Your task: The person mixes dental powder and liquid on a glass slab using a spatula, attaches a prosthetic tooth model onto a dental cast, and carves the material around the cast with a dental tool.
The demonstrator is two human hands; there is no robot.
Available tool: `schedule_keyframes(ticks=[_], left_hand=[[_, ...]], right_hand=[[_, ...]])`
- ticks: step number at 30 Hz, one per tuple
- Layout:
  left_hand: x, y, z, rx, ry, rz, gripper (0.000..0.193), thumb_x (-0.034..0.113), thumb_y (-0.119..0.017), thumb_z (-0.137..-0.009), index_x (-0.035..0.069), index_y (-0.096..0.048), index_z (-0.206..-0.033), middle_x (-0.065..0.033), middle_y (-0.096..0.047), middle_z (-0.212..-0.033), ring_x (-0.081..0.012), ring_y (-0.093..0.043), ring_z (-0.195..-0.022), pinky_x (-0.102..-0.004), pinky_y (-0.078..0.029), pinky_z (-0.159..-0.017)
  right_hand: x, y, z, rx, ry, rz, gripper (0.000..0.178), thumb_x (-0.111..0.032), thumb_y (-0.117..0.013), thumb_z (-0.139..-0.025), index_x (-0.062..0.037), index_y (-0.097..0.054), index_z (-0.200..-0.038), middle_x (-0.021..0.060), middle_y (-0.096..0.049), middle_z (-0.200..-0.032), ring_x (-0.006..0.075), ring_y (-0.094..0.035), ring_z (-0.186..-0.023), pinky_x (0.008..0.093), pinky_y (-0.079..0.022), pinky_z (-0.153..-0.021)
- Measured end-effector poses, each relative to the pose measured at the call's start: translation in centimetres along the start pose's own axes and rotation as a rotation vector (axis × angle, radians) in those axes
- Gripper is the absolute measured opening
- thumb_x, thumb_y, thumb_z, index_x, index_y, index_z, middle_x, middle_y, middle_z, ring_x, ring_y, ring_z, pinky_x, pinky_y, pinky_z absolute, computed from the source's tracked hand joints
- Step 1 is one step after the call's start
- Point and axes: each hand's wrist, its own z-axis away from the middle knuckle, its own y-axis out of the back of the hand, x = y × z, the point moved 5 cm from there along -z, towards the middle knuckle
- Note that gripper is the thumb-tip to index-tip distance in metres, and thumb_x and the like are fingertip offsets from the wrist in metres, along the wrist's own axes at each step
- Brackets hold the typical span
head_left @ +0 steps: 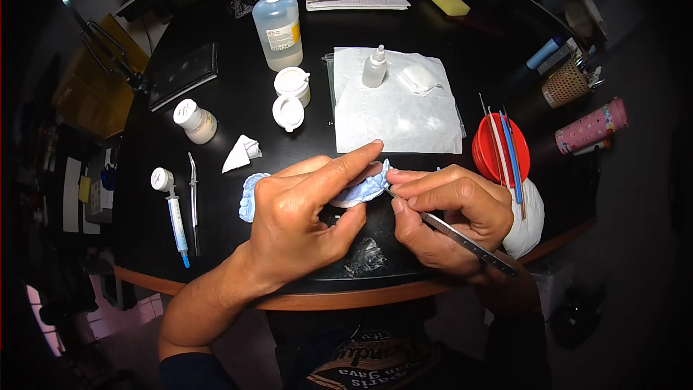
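Near the table's front edge, my left hand (pixel 310 206) holds a light blue dental cast (pixel 366 189) between thumb and fingers, index finger stretched out over it. My right hand (pixel 455 220) pinches a slim metal hand tool (pixel 469 243) with a row of dots along its handle. Its tip meets the cast's right side; fingers partly hide the contact, and I cannot tell the exact kind of tool. Another light blue dental cast (pixel 250 197) lies left of my left hand, partly covered by it. A patch of pale residue (pixel 367 257) marks the black table below the hands.
White paper (pixel 397 126) lies behind my hands, bearing a small dropper bottle (pixel 375 68). Left stand a large bottle (pixel 278 36), open white jar (pixel 291 85), lidded jar (pixel 195 121), syringe (pixel 177 225) and tweezers (pixel 193 202). Right, a red bowl (pixel 485 146) carries thin tools.
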Motion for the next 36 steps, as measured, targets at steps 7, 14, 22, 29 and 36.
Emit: schedule_keyframes(ticks=[7,14,22,29,36], left_hand=[[0.2,0.0,0.0,-0.031,0.018,-0.042,0.067,-0.007,-0.078,-0.074,-0.002,-0.072,-0.141,-0.0184,-0.083,-0.103,-0.0238,-0.083,-0.095,-0.0307,-0.066,-0.080],[-0.1,-0.1,0.1,0.000,-0.004,-0.022,0.065,-0.007,-0.078,-0.074,-0.003,-0.073,-0.139,-0.0191,-0.084,-0.106,-0.0243,-0.083,-0.095,-0.0308,-0.066,-0.082],[-0.3,-0.1,0.0,-0.014,0.016,0.055,0.064,-0.009,-0.078,-0.076,-0.005,-0.072,-0.139,-0.0226,-0.083,-0.110,-0.0270,-0.083,-0.102,-0.0329,-0.067,-0.088],[-0.7,-0.2,0.0,-0.062,0.069,0.166,0.064,-0.013,-0.076,-0.078,-0.010,-0.067,-0.142,-0.0261,-0.080,-0.118,-0.0305,-0.080,-0.113,-0.0349,-0.064,-0.100],[-0.8,-0.2,0.1,-0.086,0.090,0.201,0.061,-0.015,-0.073,-0.080,-0.012,-0.067,-0.141,-0.0258,-0.080,-0.119,-0.0307,-0.079,-0.116,-0.0350,-0.063,-0.102]], right_hand=[[0.2,0.0,0.2,0.006,-0.014,-0.004,0.015,0.004,-0.085,-0.080,0.0013,-0.072,-0.086,0.0150,-0.080,-0.084,0.0273,-0.084,-0.086,0.0331,-0.070,-0.076],[-0.3,0.1,0.1,-0.098,-0.035,-0.014,0.023,0.013,-0.085,-0.080,0.0012,-0.068,-0.091,0.0191,-0.078,-0.091,0.0315,-0.083,-0.094,0.0395,-0.070,-0.087],[-0.1,0.2,0.1,-0.045,-0.021,0.000,0.021,0.009,-0.085,-0.077,0.0005,-0.069,-0.086,0.0169,-0.079,-0.087,0.0293,-0.084,-0.091,0.0354,-0.070,-0.081],[-0.2,0.6,-0.3,-0.006,-0.039,-0.026,0.017,0.008,-0.085,-0.077,0.0008,-0.070,-0.083,0.0164,-0.080,-0.086,0.0266,-0.084,-0.089,0.0348,-0.070,-0.080],[0.1,0.7,-0.3,0.005,-0.058,-0.088,0.018,0.010,-0.084,-0.076,0.0012,-0.070,-0.083,0.0188,-0.080,-0.087,0.0276,-0.084,-0.089,0.0358,-0.070,-0.083]])
